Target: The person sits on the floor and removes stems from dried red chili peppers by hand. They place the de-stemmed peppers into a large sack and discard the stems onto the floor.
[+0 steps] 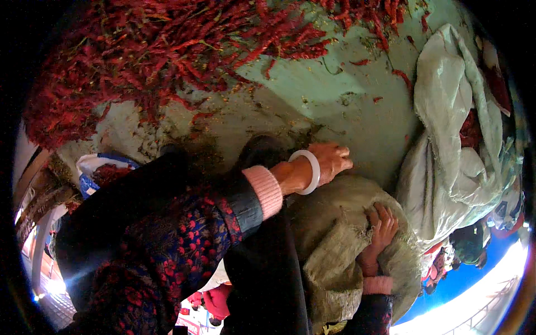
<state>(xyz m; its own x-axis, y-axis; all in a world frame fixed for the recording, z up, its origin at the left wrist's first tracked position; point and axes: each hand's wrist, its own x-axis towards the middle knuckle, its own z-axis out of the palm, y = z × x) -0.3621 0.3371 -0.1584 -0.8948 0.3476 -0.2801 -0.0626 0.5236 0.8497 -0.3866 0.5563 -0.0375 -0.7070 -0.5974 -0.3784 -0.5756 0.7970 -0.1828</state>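
My left hand (pixel 331 162), with a white bangle (pixel 315 171) at the wrist, reaches across from the left. Its fingers are curled just beyond the top edge of a tan woven sack (pixel 335 209); whether anything is inside them is hidden. On the right side of that same sack lies my right hand (pixel 382 228), its fingers bent over the bunched cloth. The sack bulges beside my dark-trousered leg (pixel 264 272). Past the hands, a big heap of dried red chillies (pixel 167 50) covers the far left of the greenish floor (pixel 360 100).
A pale woven sack (pixel 435 167) stands at the right, red chillies showing in its mouth. Behind my leg on the left sits a blue-and-white bag (pixel 90 180) with red contents. A loose chilli (pixel 402 78) and plant scraps lie on the floor. Other people (pixel 465 247) show at the rim.
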